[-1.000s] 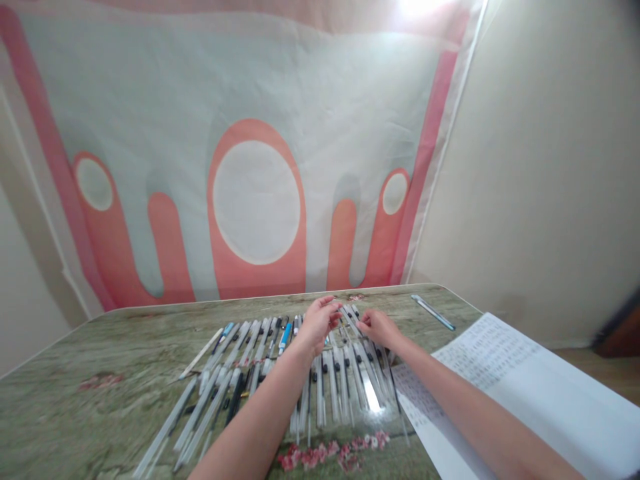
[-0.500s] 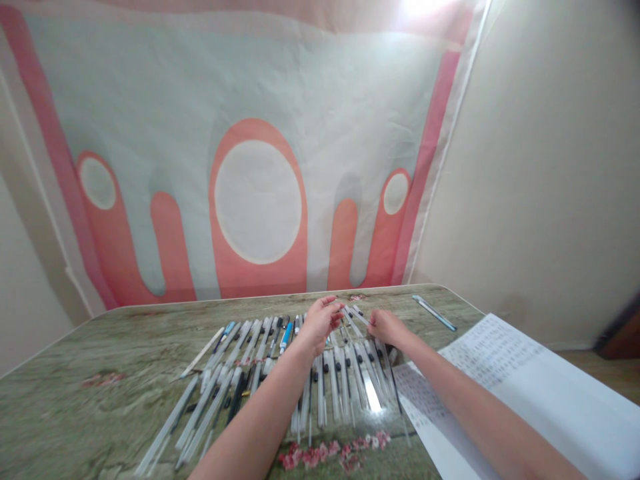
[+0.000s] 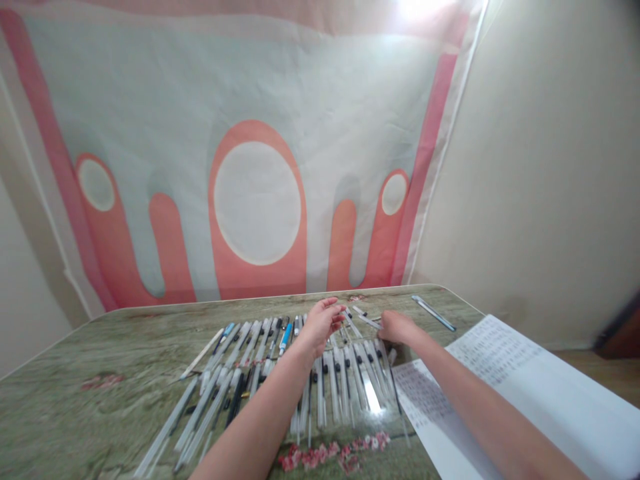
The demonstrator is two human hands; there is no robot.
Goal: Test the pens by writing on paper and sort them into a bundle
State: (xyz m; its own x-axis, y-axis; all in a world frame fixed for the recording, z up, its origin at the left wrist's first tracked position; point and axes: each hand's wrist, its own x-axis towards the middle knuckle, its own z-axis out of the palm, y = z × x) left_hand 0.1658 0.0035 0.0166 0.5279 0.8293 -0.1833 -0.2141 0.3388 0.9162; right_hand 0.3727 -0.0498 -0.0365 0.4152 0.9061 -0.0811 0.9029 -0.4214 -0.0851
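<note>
My left hand (image 3: 323,325) hovers over the back of the pen rows with its fingers apart and loosely curved. Just beyond its fingertips lies a clear pen (image 3: 353,324); whether they touch it I cannot tell. My right hand (image 3: 396,327) is closed on one end of another clear pen (image 3: 369,322), which slants out to the left between the two hands. In front of them a row of clear pens (image 3: 345,387) with dark grips lies side by side. A blue pen (image 3: 285,338) lies left of my left wrist.
More pens (image 3: 165,427) lie at the front left, and a white stick-like pen (image 3: 203,353) lies behind them. On the right, sheets of written paper (image 3: 530,393) overlap the table. One light-blue pen (image 3: 434,313) lies apart at the back right of the table (image 3: 60,400).
My right hand has moved a little to the right, and the pen in it now lies flatter, pointing left. My left hand has hardly moved.
</note>
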